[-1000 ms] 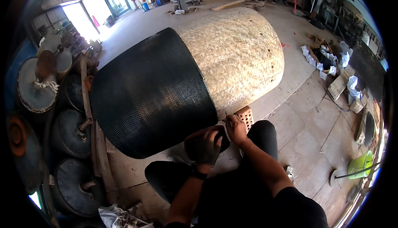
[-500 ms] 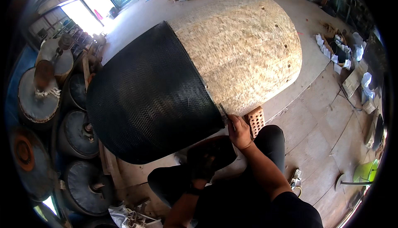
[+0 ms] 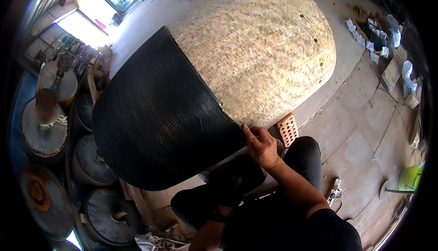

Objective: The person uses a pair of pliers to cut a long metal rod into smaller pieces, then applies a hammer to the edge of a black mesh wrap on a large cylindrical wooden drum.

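Note:
A large drum lies in front of me. Its left part is wrapped in black ribbed covering (image 3: 159, 109); its right part is a bare, pale mottled surface (image 3: 260, 46) with several small holes. My right hand (image 3: 263, 147) is at the near end of the seam between the two, fingers bent and closed against the covering's edge; whatever they grip is hidden. In deep shadow between my knees, my left hand (image 3: 230, 189) is beside a dark curved piece (image 3: 246, 173). Its fingers barely show, so its grip is unclear.
A perforated brick (image 3: 288, 129) sits against the drum's underside. Several metal-ended rollers (image 3: 109, 217) crowd the left side. At right are a green bucket (image 3: 409, 178) and a pile of white scraps (image 3: 369, 41). A small hand tool (image 3: 334, 191) lies right of my knee.
A thin dark strip that stuck up from my right fingers no longer shows; those fingers now press closer to the seam. The view has shifted slightly. My left hand remains low in shadow.

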`<state>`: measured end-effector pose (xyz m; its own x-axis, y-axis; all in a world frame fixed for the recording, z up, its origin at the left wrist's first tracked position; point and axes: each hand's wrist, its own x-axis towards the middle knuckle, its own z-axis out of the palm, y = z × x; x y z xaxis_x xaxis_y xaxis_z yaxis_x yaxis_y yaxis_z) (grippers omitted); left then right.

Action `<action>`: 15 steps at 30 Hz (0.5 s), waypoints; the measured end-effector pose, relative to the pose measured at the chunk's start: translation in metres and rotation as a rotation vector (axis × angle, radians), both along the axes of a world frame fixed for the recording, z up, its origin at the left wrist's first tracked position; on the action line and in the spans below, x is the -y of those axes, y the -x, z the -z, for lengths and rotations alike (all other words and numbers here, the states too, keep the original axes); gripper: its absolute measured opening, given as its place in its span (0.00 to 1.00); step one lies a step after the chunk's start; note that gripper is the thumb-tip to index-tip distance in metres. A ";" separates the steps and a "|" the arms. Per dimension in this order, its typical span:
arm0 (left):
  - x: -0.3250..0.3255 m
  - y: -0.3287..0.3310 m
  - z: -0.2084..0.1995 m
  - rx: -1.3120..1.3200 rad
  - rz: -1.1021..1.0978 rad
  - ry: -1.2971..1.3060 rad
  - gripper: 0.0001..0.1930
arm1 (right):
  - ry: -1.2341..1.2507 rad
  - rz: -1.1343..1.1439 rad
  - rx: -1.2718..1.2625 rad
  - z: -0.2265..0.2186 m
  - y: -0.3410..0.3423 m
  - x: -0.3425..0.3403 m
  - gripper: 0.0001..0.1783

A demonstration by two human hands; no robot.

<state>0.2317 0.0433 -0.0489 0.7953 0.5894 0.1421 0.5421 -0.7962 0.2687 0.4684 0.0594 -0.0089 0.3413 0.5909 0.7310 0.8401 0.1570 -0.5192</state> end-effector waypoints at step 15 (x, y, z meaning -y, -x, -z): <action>-0.024 -0.024 -0.045 0.228 -0.209 0.092 0.13 | 0.111 0.016 -0.018 -0.003 0.004 0.000 0.37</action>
